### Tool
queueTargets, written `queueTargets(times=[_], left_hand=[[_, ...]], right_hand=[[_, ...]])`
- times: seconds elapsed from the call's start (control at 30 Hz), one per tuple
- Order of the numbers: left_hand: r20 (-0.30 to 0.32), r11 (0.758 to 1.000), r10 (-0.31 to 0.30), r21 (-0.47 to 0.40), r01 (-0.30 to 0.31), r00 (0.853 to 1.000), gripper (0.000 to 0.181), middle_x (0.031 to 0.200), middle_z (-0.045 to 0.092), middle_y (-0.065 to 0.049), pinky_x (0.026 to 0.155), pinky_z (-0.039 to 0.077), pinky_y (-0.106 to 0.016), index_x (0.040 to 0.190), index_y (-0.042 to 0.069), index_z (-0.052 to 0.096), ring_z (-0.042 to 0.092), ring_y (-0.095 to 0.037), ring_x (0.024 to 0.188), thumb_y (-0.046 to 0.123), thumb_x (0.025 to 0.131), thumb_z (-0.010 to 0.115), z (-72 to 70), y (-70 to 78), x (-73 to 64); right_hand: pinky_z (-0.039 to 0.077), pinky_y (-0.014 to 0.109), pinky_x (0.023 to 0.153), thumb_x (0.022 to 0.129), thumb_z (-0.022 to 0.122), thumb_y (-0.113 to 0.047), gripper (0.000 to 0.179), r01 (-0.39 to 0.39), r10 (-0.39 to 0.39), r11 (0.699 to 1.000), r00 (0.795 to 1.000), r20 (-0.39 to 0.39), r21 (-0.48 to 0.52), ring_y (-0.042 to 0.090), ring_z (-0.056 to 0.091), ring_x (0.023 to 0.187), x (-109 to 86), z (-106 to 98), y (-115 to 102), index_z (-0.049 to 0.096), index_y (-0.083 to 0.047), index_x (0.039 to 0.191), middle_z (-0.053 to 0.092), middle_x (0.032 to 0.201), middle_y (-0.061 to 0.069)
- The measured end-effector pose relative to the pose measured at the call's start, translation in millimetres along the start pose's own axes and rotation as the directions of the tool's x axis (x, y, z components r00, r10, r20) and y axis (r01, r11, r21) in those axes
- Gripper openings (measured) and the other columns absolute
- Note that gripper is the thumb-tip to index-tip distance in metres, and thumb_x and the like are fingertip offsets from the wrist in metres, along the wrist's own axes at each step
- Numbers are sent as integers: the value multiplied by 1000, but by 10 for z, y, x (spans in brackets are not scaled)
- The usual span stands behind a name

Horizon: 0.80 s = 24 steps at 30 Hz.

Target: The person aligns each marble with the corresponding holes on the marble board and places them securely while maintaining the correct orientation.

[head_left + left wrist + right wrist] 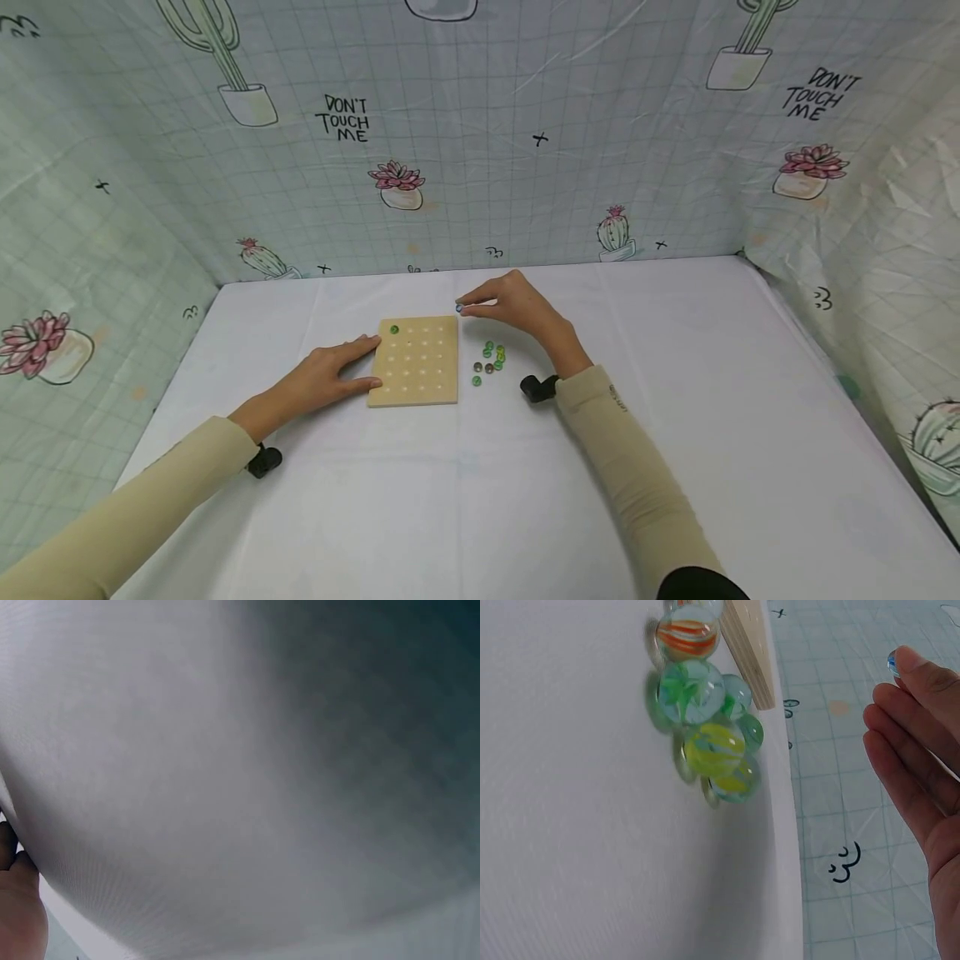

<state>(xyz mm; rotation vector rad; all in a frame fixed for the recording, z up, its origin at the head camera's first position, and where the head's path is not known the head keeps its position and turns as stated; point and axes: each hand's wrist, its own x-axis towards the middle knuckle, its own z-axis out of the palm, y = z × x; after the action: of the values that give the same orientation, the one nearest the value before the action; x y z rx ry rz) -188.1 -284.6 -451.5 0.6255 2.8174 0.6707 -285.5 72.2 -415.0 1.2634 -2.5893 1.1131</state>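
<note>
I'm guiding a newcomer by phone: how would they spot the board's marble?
On the white table lies a pale wooden board. Near its far left corner sits one green marble, apart from the loose marbles clustered right of the board.

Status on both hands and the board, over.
Right hand pinching blue marble. Left hand touching left edge of board. One green marble on board. No obstruction visible.

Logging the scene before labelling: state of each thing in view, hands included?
White tablecloth: spread flat, faint creases.
Square pale wooden board: lying flat, one hollow filled.
Small green glass marble: seated near board's far-left corner.
Small blue glass marble: pinched, not seated.
Mixed-colour glass marbles: loose cluster on cloth, right of board.
Bare left hand: rests against board's left edge.
Bare right hand: pinches blue marble.
</note>
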Motion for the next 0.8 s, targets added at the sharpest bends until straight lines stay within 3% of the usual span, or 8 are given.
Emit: queueTargets(times=[0.4, 0.8], left_hand=[[26, 1000, -9, -21, 9, 1000, 88, 162, 35, -14, 117, 35, -56, 159, 15, 37, 34, -36, 149, 60, 91, 69, -16, 6, 18], [62, 998, 10, 67, -14, 998, 83, 156, 45, -16, 116, 37, -55, 154, 6, 45, 41, -37, 145, 50, 90, 75, -166, 96, 84]], right_hand=[[61, 29, 81, 91, 79, -18, 20, 13, -12, 998, 1000, -10, 58, 13, 75, 97, 94, 199, 7, 81, -9, 108, 78, 106, 2], [55, 20, 74, 93, 77, -22, 20, -18, 16, 998, 999, 31, 53, 7, 73, 93, 315, 353, -84, 81, -11, 109, 78, 106, 0]])
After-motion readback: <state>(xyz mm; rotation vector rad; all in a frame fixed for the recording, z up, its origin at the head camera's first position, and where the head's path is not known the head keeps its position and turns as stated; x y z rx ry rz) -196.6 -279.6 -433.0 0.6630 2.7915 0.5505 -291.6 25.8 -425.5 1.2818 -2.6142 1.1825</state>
